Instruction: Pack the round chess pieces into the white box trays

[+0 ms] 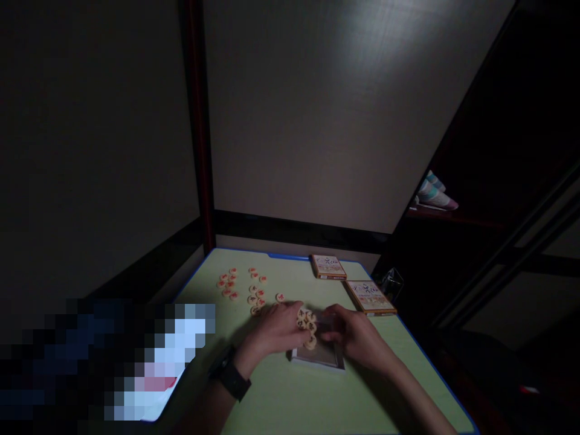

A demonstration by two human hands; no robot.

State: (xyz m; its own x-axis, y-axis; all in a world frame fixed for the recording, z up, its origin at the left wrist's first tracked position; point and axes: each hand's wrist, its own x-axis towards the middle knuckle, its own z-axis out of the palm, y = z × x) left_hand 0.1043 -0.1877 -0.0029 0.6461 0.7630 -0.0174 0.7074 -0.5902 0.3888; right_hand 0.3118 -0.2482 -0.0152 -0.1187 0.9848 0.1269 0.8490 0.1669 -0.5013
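A shallow box [324, 356] with a pale rim lies between my hands. Several round wooden Chinese chess pieces [310, 326] with dark characters are grouped in its upper left part. My left hand [281, 326] lies palm down at the box's left side, thumb and forefinger apart beside these pieces; its other fingers are partly hidden. Curled around the right side of the box is my right hand [356, 335], its fingertips near a clear edge. More chess pieces [230, 283], mostly with red characters, lie loose on the table beyond my left hand.
The green table [272, 393] has a blue edge. Two printed flat boxes [328, 266] [369, 297] lie toward its far right, with a dark shiny object [392, 284] beside them. A lit, blurred-out screen [176, 362] is at the left. Panelled walls rise behind.
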